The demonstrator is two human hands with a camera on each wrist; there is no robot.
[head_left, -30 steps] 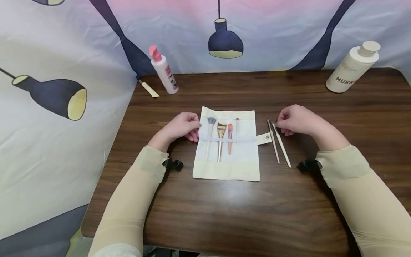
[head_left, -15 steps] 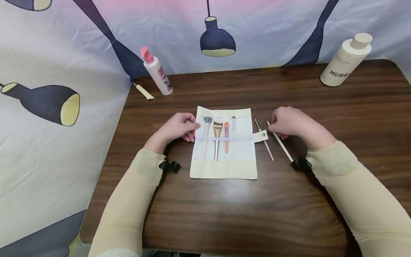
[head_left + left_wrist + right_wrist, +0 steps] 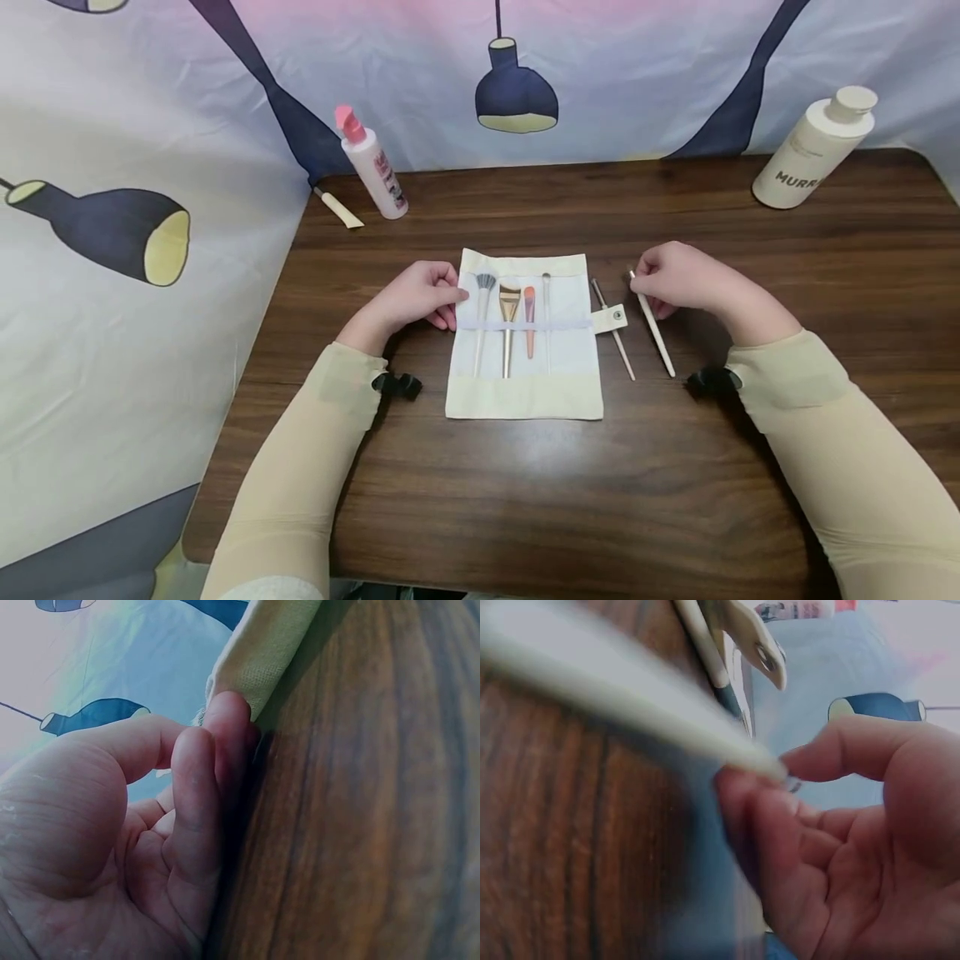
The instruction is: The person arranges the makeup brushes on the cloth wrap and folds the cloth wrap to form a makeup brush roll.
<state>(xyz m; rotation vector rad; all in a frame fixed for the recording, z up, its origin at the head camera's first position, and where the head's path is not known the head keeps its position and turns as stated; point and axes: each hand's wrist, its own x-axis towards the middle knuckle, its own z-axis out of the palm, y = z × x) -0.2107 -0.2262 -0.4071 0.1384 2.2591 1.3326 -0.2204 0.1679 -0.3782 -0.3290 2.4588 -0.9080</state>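
Observation:
A cream cloth brush roll lies unfolded on the table, with several makeup brushes tucked under its elastic band: a grey-tipped one, a wide gold one, a small orange-tipped one and a thin pale one. My left hand pinches the roll's left edge between thumb and fingers, as the left wrist view also shows at the cloth corner. To the right of the roll, my right hand pinches a white-handled makeup brush near its head, its handle tilted towards me. The brush's head is mostly hidden by the fingers.
A thin brush lies across the roll's snap strap. Behind stand a pink-topped bottle and a large white bottle. A small cream-coloured tool lies at the back left, near the printed curtain.
The right hand has taken hold of the white-handled brush and drawn it away from the thin brush, which now lies by the strap. The left hand stays at the roll's edge.

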